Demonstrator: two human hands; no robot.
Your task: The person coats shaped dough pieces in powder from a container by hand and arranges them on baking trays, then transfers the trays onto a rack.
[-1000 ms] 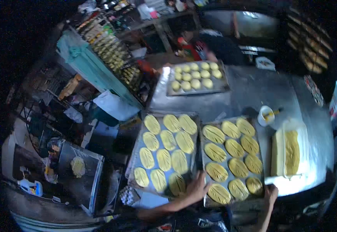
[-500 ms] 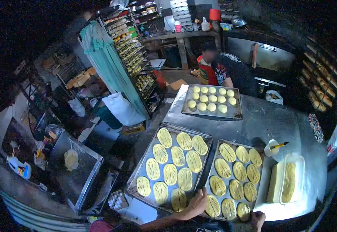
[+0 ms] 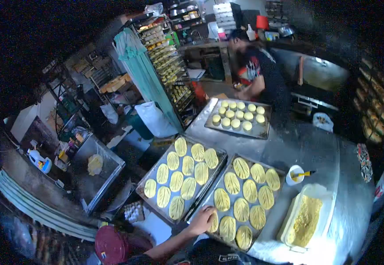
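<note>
My left hand grips the near left corner of the right-hand baking tray, fingers curled over its rim beside an oval scored dough piece. That tray holds several yellow oval dough pieces in rows. A second tray with the same kind of pieces lies right beside it on the left, at an angle, its near end over the table's edge. My right hand is out of view.
Both trays rest on a metal table. A white cup with a brush and a white tub of yellow paste stand to the right. A co-worker bends over a far tray of round dough balls. A tall rack stands behind.
My view has swung, so the trays sit at more of a slant. My right hand, earlier at the right tray's near edge, has dropped out of view. My left hand stays on the tray's corner.
</note>
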